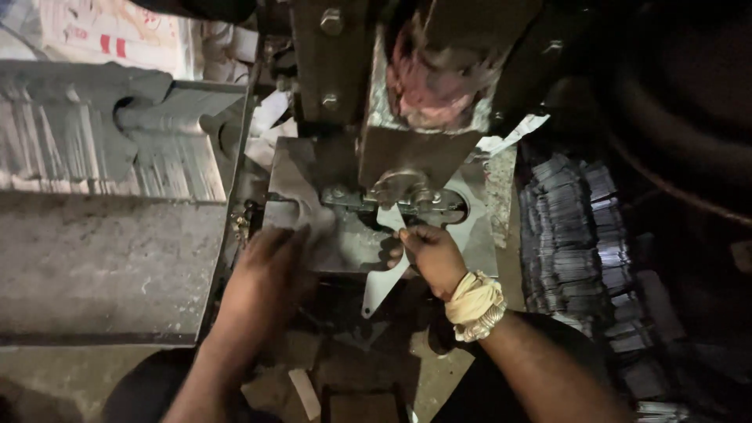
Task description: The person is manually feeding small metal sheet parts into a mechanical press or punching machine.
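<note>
Right hand [429, 254] pinches a pale pointed metal blank [385, 274] set under the press die [407, 188], left hand [270, 254] lies flat on the bed plate [478, 235]; stacked finished pieces [568, 235] right, pressing not yet done.

- The flat pointed sheet-metal blank [385, 276] is pale silvery grey, plain and unpatterned.
- The heavy steel press machine [407, 149] is dark grey-brown, with a blurred pink-red patch near its top.
- The twisted cloth wristband [474, 304] is cream-yellow.
- The stacked thin metal pieces [576, 235] are bluish grey, forming a pattern of fine lines.
- The ridged metal stack [102, 149] is dull grey with pale stripes.
- The printed sack [110, 31] is white with red marks.
</note>
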